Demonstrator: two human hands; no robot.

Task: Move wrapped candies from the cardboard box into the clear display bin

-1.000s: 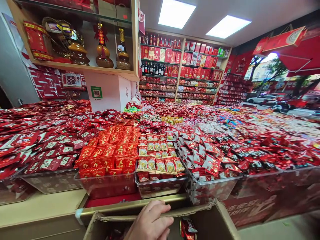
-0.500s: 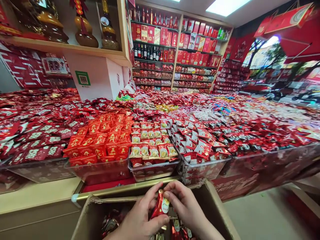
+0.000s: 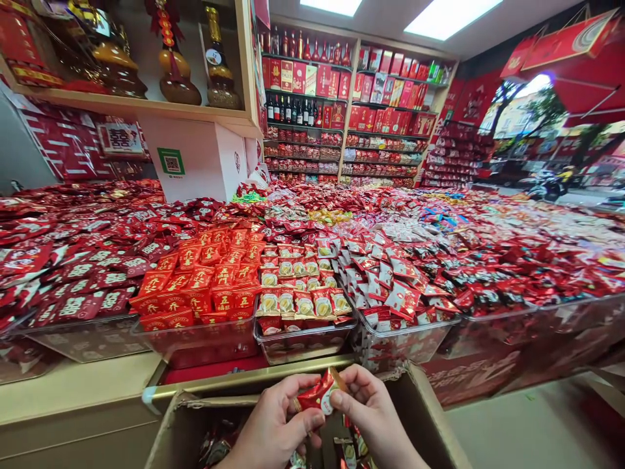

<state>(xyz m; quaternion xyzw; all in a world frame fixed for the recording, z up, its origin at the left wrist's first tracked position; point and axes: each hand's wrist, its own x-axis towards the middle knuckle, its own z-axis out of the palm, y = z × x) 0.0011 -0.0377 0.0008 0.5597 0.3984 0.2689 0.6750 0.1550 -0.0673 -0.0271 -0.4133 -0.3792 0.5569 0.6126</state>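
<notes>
Between my two hands is a small wrapped candy (image 3: 318,396), red and gold with a pale printed patch. My left hand (image 3: 276,420) pinches its left end, thumb in front and fingers behind. The upper right part is gripped by my right hand (image 3: 372,409), its thumb pressed on the wrapper. Both hands are above an open cardboard box (image 3: 168,426), where more wrapped candies (image 3: 347,449) lie partly hidden under my hands. Just beyond stands a clear bin (image 3: 303,345) with rows of red and gold durian-picture candies (image 3: 303,301).
Bright red packets (image 3: 198,280) fill the bin to the left, and red-and-white packets (image 3: 403,296) the one to the right. A white pillar with a QR code (image 3: 170,161) rises at the left. Shelves of bottles and red boxes (image 3: 305,78) line the back wall.
The candy has turned from nearly upright to a slant, its gold end now at the upper right. My hands have shifted slightly right, and the camera view has moved a little.
</notes>
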